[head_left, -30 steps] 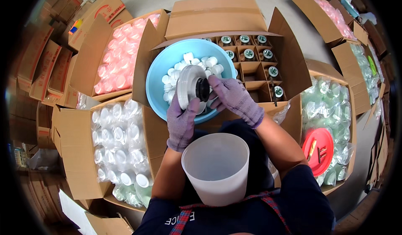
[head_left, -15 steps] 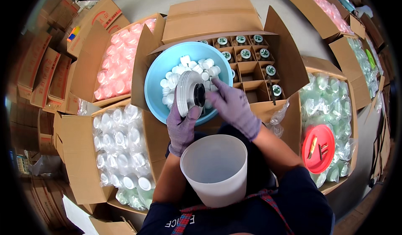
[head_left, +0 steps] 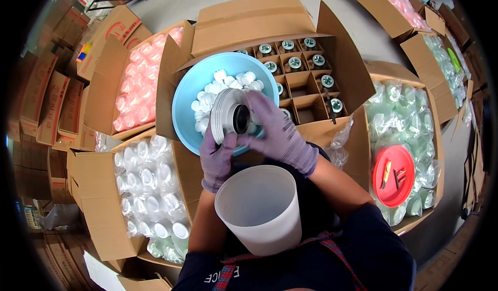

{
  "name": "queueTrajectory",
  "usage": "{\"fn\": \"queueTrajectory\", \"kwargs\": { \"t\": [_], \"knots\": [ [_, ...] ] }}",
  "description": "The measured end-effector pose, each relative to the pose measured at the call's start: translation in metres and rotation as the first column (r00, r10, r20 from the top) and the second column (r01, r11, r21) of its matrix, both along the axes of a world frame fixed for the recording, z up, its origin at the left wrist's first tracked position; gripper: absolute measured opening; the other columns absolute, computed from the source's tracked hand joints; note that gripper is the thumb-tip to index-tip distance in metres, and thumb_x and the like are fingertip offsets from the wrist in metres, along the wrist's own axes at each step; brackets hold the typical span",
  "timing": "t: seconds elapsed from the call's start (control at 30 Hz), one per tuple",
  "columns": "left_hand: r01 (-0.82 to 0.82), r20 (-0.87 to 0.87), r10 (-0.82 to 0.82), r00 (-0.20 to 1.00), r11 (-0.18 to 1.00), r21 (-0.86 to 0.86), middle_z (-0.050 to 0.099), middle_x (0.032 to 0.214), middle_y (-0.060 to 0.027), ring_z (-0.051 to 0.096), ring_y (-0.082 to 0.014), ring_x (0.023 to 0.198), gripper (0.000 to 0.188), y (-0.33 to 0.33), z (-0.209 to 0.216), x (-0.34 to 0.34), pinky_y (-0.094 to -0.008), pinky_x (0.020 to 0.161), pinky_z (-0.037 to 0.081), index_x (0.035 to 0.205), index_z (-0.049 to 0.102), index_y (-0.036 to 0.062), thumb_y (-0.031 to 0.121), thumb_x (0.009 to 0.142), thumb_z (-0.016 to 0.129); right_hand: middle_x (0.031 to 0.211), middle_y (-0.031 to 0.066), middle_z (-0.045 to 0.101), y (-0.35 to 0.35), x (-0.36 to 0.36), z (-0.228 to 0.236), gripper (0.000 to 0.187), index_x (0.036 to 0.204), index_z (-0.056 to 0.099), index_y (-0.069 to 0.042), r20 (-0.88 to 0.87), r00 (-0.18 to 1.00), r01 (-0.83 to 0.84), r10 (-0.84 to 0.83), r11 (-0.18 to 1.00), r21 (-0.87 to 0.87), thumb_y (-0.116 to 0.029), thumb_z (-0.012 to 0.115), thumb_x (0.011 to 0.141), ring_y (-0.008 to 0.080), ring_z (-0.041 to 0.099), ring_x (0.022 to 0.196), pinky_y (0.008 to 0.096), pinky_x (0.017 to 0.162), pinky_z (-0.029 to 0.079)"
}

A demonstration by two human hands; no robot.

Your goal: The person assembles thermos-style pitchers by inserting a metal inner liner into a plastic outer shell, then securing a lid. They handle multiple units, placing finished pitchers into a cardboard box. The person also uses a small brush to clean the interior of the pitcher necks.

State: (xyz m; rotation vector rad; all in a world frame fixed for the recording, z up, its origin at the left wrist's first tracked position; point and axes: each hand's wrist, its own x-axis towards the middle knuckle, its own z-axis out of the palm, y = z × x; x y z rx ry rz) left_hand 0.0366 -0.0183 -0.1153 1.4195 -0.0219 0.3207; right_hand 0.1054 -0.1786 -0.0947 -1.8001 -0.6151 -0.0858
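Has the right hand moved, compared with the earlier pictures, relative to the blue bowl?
No. The right hand stays over the blue bowl's right part, fingers on the grey round object.

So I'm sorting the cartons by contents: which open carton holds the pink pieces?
The carton at upper left, beside the blue bowl; it alone near the hands is pink. The one below holds clear pieces, the right one green.
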Motion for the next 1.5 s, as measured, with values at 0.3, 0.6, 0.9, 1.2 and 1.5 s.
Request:
{"fn": "queueTrajectory", "kwargs": {
  "t": [0.3, 0.6, 0.9, 1.2, 1.5],
  "knots": [
    [-0.067, -0.251, 0.019, 0.968, 0.98, -0.187, 0.058, 0.135, -0.0134, 0.06, -0.0235, 0.114, 0.07, 0.066, -0.055, 0.042, -0.0363, 0.098, 0.049, 0.148, 0.041, 0.0011, 0.038, 0.095, 0.069, 0.085, 0.0175, 0.069, -0.052, -0.025, -0.005, 0.034, 0.115, 0.065, 0.002, -0.002, 0.997, 0.072, -0.073, 0.987, -0.146, -0.027, 0.061, 0.097, 0.0278, 0.071, 0.077, 0.035, 0.072, 0.054],
    [0.366, 0.065, -0.517, 0.853, 0.683, 0.632, 0.069, 0.095, -0.0132, 0.066, -0.0305, 0.095, 0.053, 0.037, 0.103, -0.115, -0.0526, 0.101, 0.043, 0.097, 0.068, 0.0047, 0.046, 0.07, 0.086, 0.135, 0.0251, 0.054, -0.162, -0.179, -0.004, 0.056, 0.123, 0.063, -0.001, -0.038, 0.966, -0.257, 0.255, 0.951, -0.173, -0.037, 0.079, 0.082, 0.0418, 0.051, 0.127, 0.0498, 0.107, 0.042],
    [-0.61, 0.292, 0.548, 0.784, 0.59, 0.529, 0.064, 0.097, -0.0112, 0.058, -0.0209, 0.088, 0.051, 0.018, 0.101, -0.179, -0.0342, 0.083, 0.047, 0.108, 0.062, -0.0035, 0.045, 0.094, 0.066, 0.138, 0.0217, 0.049, -0.125, -0.207, 0.023, 0.094, 0.148, 0.035, 0.001, -0.335, 0.941, -0.006, 0.044, 0.994, 0.114, -0.027, 0.085, 0.073, 0.0359, 0.049, 0.13, 0.0413, 0.112, 0.038],
    [-0.514, 0.208, 0.471, 0.857, 0.799, 0.312, 0.063, 0.113, -0.0153, 0.06, -0.0225, 0.103, 0.032, 0.058, 0.1, -0.184, -0.0376, 0.095, 0.048, 0.113, 0.057, -0.0025, 0.024, 0.103, 0.043, 0.091, 0.016, 0.069, -0.314, -0.161, -0.024, 0.037, 0.095, 0.069, -0.008, 0.333, 0.752, 0.523, -0.569, 0.207, -0.827, -0.042, 0.07, 0.081, 0.0376, 0.065, 0.079, 0.049, 0.077, 0.054],
    [-0.304, 0.245, 0.26, 0.934, 0.219, 0.927, 0.063, 0.096, -0.0109, 0.062, -0.0194, 0.089, 0.022, 0.011, 0.092, -0.141, -0.0348, 0.078, 0.05, 0.101, 0.06, -0.0005, 0.019, 0.102, 0.051, 0.117, 0.018, 0.063, -0.268, -0.069, -0.072, 0.029, 0.109, 0.067, -0.008, 0.21, 0.78, 0.565, -0.589, 0.521, -0.64, -0.03, 0.063, 0.091, 0.0385, 0.061, 0.106, 0.0485, 0.091, 0.049]
  ]
}}
